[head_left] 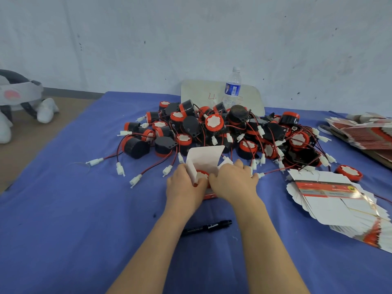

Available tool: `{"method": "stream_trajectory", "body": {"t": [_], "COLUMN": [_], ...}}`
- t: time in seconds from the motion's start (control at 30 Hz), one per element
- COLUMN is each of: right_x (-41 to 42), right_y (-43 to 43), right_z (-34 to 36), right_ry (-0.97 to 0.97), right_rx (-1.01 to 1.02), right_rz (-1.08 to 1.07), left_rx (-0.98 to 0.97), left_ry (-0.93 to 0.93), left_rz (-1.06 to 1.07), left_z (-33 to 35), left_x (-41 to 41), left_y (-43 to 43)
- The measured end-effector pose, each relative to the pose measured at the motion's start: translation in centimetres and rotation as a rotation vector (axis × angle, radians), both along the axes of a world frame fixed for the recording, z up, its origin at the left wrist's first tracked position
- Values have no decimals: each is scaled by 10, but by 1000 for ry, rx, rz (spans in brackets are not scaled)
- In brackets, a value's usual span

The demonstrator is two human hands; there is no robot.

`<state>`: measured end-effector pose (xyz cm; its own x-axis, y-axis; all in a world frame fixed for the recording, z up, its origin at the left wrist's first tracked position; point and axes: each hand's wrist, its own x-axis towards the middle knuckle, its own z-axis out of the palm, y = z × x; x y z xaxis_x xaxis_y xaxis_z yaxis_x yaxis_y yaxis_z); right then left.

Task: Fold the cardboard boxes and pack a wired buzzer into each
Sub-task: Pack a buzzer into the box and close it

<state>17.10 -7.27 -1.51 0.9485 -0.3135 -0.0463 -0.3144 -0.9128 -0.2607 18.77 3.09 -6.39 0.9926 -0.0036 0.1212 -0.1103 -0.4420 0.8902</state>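
Observation:
A small white cardboard box (205, 159) stands open in the middle of the blue cloth, its lid flap up. A red and black buzzer (202, 174) sits in its mouth. My left hand (184, 185) grips the box's left side, thumb by the buzzer. My right hand (234, 182) holds the box's right side, fingers curled over its flap. Behind them lies a big pile of wired buzzers (222, 132) with red and black leads and white plugs. Flat unfolded boxes (339, 206) are stacked at the right.
A black marker (209, 227) lies between my forearms. A water bottle (232, 88) stands before a white board (199, 93) at the wall. More flat boxes (364, 132) lie far right. A lone buzzer (349, 172) sits by the stack. A headset (19, 92) rests far left.

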Motion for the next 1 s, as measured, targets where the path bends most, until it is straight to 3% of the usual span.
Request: {"method": "stream_trajectory", "body": {"t": [0.2,0.4,0.47,0.63,0.83,1.0], "right_x": [5,-5,-8,-11,-12,-15], "right_y": [-7,-17,-17,-23,-21,-29], "right_z": [-11,-10,-6,1,1,5], "right_ry": [-88,-292,-348,-617,-637,-676], "right_rx": [188,801,908,798,843,655], "right_rz": [-39,-37,-23,91,84,162], "left_rx": [21,11,7,18,35,48], "left_ry": [-16,-14,-14,-29,-38,-32], "left_rz": [-21,-28,-17,-3,17,19], "left_z": [0,-2,-2,-2,-1,-1], "left_x": [-3,-1,-1,-1,-1,-1], "left_y": [-2,-1,-1,-1,-1,0]}}
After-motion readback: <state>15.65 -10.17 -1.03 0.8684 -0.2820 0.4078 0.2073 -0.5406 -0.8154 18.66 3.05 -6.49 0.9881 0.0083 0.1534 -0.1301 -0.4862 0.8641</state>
